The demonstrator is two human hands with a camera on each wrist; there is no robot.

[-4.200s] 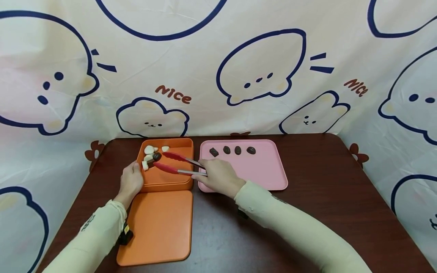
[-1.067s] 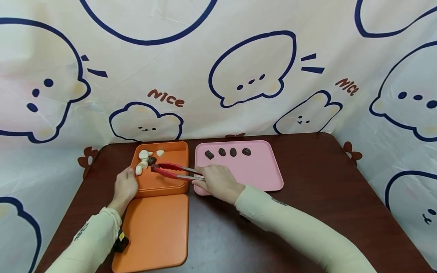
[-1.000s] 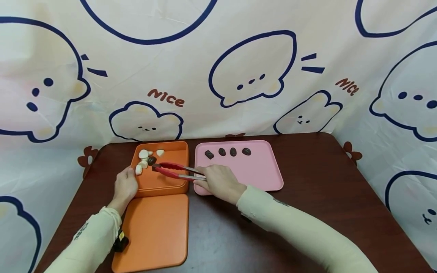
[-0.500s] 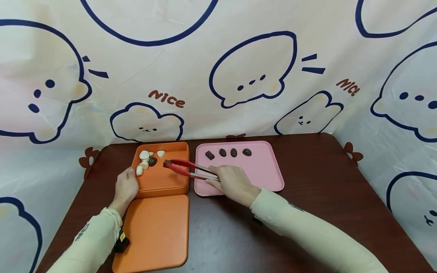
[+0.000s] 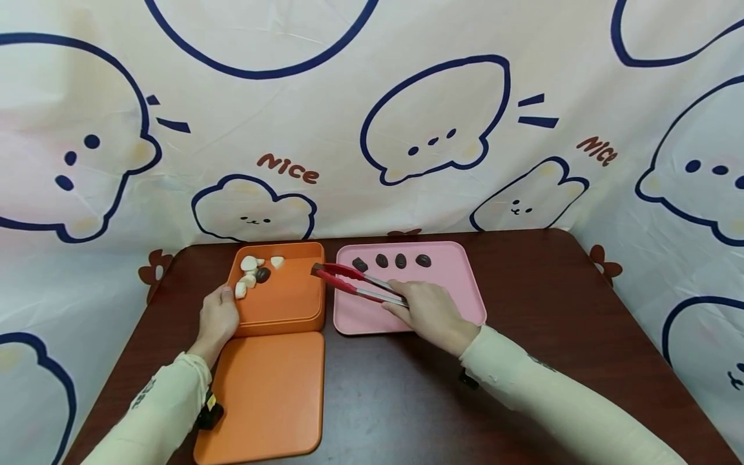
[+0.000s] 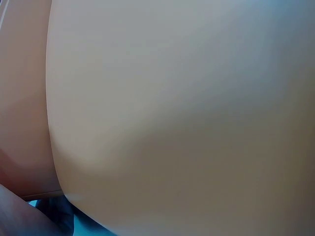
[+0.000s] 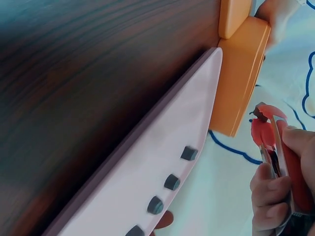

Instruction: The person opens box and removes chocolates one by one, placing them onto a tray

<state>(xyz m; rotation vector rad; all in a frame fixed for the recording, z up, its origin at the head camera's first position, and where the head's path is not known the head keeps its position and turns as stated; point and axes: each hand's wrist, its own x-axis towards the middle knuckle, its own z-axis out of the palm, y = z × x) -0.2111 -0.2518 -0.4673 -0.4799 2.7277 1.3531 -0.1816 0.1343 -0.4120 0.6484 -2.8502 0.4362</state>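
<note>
My right hand grips a pair of tongs with red tips and metal arms. A dark brown chocolate piece is pinched in the tips, above the right wall of the orange box. In the right wrist view the fingers curl round the tongs' handle. My left hand holds the box at its left wall. Inside the box, several white pieces and one dark oval piece lie towards the left. Several dark pieces stand in a row along the far side of the pink tray.
An orange lid lies flat on the dark wooden table, right in front of the box. The tray is just right of the box. A patterned cloth hangs behind and at both sides. The lid's surface fills most of the left wrist view.
The tongs took the dark piece from among the white ones and lifted it right, from the box's left part to its right wall. The left hand stays at the box.
</note>
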